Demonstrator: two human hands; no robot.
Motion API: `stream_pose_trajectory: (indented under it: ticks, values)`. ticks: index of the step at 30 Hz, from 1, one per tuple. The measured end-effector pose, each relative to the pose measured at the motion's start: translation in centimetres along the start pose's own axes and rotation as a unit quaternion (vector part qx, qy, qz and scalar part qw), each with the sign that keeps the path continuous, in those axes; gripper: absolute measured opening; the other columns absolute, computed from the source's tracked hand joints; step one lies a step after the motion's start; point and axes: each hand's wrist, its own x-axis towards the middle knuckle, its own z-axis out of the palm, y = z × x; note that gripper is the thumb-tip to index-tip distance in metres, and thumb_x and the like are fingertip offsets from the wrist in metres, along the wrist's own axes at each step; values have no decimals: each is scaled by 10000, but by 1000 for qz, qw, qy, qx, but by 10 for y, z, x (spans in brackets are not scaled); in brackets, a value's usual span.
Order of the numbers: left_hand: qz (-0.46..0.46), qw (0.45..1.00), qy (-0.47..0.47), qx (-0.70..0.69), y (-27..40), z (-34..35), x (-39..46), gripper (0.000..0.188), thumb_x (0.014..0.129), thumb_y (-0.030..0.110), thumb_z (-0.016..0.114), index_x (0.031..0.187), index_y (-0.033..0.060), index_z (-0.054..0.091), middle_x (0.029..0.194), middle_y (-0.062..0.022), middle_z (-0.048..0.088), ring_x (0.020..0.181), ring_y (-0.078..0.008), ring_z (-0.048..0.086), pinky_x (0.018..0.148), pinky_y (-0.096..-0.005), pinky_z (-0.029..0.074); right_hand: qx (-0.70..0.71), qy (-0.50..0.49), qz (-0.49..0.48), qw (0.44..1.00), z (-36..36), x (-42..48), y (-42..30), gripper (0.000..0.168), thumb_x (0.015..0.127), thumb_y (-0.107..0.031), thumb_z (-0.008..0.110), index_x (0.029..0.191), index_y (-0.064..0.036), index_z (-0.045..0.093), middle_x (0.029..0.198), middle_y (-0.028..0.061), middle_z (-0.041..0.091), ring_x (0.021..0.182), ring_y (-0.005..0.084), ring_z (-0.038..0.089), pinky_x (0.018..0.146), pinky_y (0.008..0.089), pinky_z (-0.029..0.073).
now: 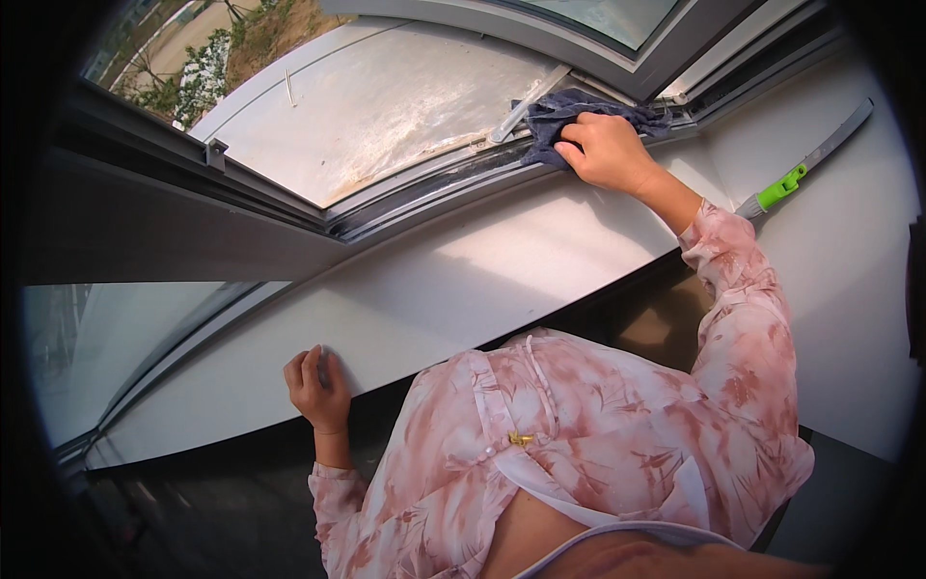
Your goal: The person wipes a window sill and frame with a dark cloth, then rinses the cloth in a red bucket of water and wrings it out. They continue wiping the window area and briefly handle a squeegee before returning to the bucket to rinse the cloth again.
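Observation:
A crumpled dark blue cloth (546, 119) is bunched under my right hand (604, 153), which grips it from above. It lies on the window's lower frame track (448, 184), at the foot of the opened sash (644, 79), and hangs slightly over the inner edge. Just left of the cloth is a metal stay arm (524, 108), partly covered by it. My left hand (318, 387) rests with loosely curled fingers on the front part of the white windowsill (405, 289). Its palm faces away, so I cannot see whether anything is inside.
A squeegee-like tool with a green joint (781, 187) leans on the white side wall (832, 289), near my right forearm. Outside the opening lies a wet, stained ledge (405, 101). A grey window post (181, 203) stands at left, with a glass pane (123, 326) below it.

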Motion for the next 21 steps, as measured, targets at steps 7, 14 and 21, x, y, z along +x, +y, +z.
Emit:
stream_pose_trajectory:
  ticks: [7,14,21]
  values:
    - [35,999,3,7,0,-1,4,228,759,35,681,980,27,622,888,-141,595,787,-311,563,685,-386,473,-57,-54,-6,997,16,25,-79,303,829,-301,598,707,-29,650,723,138,636,705,347,634,660,430,520]
    - [55,998,-3,-32,-9,-7,-1,225,754,24,673,974,25,623,885,-136,593,787,-310,561,678,-387,471,38,60,24,997,31,26,-44,230,806,-274,628,789,-46,604,839,135,637,833,338,617,732,440,491]
    - [40,997,7,-67,-16,-11,-3,225,747,8,666,967,24,622,873,-133,597,769,-306,563,669,-385,474,-197,-127,183,955,-12,31,11,276,762,-288,703,927,-69,670,969,146,677,957,332,633,822,427,511]
